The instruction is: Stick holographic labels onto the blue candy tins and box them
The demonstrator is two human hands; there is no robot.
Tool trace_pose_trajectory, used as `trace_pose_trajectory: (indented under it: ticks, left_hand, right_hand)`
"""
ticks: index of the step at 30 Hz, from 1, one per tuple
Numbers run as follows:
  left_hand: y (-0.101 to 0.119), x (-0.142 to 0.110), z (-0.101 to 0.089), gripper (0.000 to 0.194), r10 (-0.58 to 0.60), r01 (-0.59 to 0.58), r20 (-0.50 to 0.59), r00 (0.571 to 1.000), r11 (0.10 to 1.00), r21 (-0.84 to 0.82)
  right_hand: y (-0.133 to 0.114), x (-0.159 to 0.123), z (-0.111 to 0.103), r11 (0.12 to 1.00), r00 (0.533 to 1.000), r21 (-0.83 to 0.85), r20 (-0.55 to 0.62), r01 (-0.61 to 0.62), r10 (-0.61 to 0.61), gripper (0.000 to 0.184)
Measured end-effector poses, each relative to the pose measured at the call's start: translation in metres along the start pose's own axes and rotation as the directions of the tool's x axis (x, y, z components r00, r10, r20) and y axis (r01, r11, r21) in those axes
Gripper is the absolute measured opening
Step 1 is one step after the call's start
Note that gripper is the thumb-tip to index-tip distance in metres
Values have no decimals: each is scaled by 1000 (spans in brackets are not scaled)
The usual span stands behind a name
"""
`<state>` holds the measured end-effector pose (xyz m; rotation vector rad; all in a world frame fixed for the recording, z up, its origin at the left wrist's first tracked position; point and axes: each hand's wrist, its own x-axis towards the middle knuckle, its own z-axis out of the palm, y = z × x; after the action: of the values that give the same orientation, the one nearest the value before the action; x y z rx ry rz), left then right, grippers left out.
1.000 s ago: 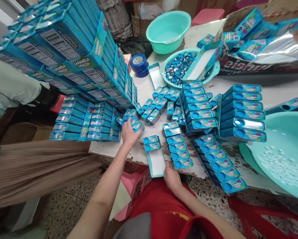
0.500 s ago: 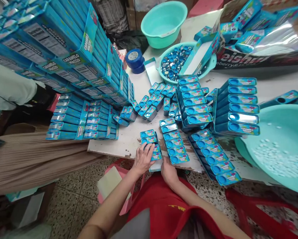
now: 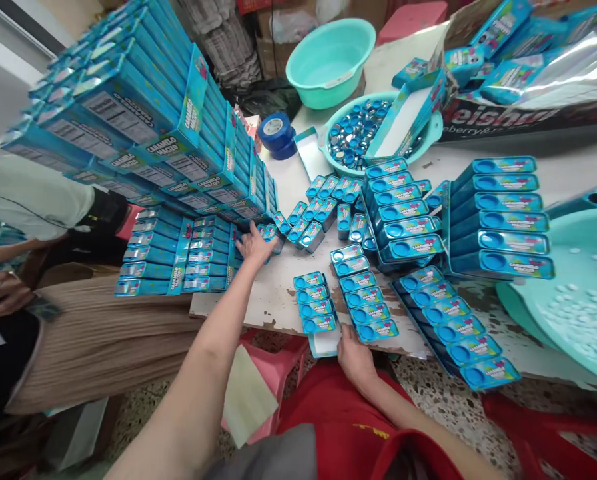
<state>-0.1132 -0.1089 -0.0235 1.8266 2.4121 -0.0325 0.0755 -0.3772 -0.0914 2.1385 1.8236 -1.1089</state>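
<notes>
The tray, lower centre, holds four tins; the right hand closes on its edge, a steady brace. Left of centre, the left hand is loosely spread, its hold unclear; level fingertips suit such narrow tins.

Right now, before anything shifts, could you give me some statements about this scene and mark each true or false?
1. The left hand is beside small blue tins. True.
2. The right hand is inside a basin. False: it is at the near end of a shallow tray.
3. That tray has four tins in a row. True.
4. The white tablets are at the far left. False: they lie in the large basin on the right.
</notes>
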Motion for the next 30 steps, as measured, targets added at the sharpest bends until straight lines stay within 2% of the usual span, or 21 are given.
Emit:
trace_pose_trajectory:
  ticks: [2, 5, 8, 11, 12, 14, 15, 17, 19, 20, 22, 24, 26, 30]
  left_hand:
    - [15, 11, 2, 83, -15, 14, 11, 1000, 999, 36]
    - [22, -4, -7, 77, 41, -40, -62, 997, 999, 26]
    - [6, -39, -39, 81, 74, -87, -173, 982, 994, -73]
    - [-24, -87, -80, 85, 169, -219, -248, 954, 956, -193]
    - [-33, -105, -92, 84, 225, -276, -226, 948, 934, -228]
    - [-48, -141, -102, 80, 371, -381, -94, 924, 866, -325]
    - [-51, -158, -100, 78, 449, -421, -15, 893, 824, -378]
    - [-52, -188, -81, 75, 588, -487, 107, 802, 746, -454]
    - [-46, -209, -50, 71, 678, -564, 139, 722, 692, -450]
    - [-42, -216, -33, 70, 705, -608, 128, 697, 676, -416]
    - [-36, -224, -4, 67, 727, -678, 77, 683, 669, -304]
    - [-32, -227, 13, 68, 723, -708, 27, 690, 682, -185]
    - [-32, -228, 20, 68, 728, -724, 1, 686, 683, -97]
    - [-30, -228, 26, 60, 787, -787, -10, 617, 617, -8]
  right_hand:
    - [-1, 0, -1, 1000, 1000, 4, 0, 1, -1, 39]
    - [-2, -1, -6, 1000, 1000, 4, 27, -9, 9, 38]
    - [-6, -1, -12, 1000, 998, -1, 56, -3, 3, 37]
    - [-13, 6, -16, 998, 999, 55, 41, 23, -25, 35]
    - [-16, 10, -17, 996, 999, 86, 17, 31, -33, 36]
    - [-19, 16, -17, 986, 998, 156, -50, 51, -44, 39]
    - [-18, 19, -16, 979, 995, 193, -84, 63, -48, 40]
    - [-14, 20, -10, 957, 989, 271, -132, 101, -67, 43]
    - [-5, 19, -1, 925, 980, 339, -160, 169, -120, 44]
    - [0, 17, 3, 908, 973, 363, -172, 210, -156, 45]
    - [9, 13, 11, 876, 955, 390, -198, 285, -222, 47]
    - [14, 11, 15, 858, 946, 404, -205, 316, -252, 48]
    - [15, 10, 17, 855, 947, 413, -198, 314, -252, 48]
    - [13, 10, 17, 848, 945, 423, -206, 320, -254, 49]
